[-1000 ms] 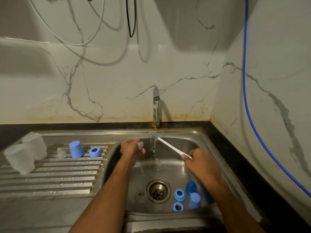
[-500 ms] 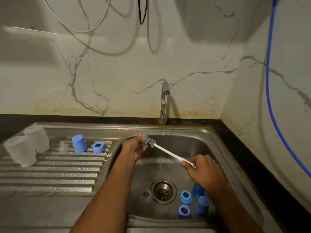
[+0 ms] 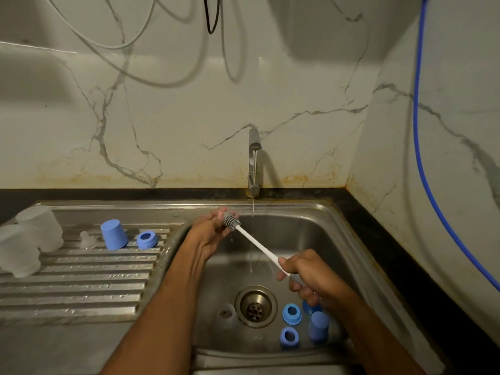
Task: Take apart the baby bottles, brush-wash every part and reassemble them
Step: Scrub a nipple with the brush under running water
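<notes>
**Brush head at the left hand, over the sink basin**

The steel sink (image 3: 332,228) fills the lower view, its ribbed draining board (image 3: 81,288) spreading away from the left hand's outer side. The tap (image 3: 253,161) runs a thin stream that falls between the two hands. On the draining board, furthest from the left hand, stand two frosted bottle bodies (image 3: 29,239), the nearer one partly cut by the frame edge. Closer to that hand sit an upturned blue cap (image 3: 113,234), a blue collar ring (image 3: 147,239) and a small clear teat (image 3: 87,239), hard to make out against the steel.

The right hand (image 3: 311,277) curls round the white handle of the bottle brush (image 3: 257,246); the handle's end is hidden in the fist. The left hand (image 3: 213,230) is curled at the grey bristle head, its fingers closed round something small that the fingers and the brush hide.

Below the right hand, on the basin floor beside the drain (image 3: 255,307), lie two more blue rings (image 3: 291,313), a blue cap (image 3: 319,327), and another blue piece mostly hidden behind the hand.
</notes>
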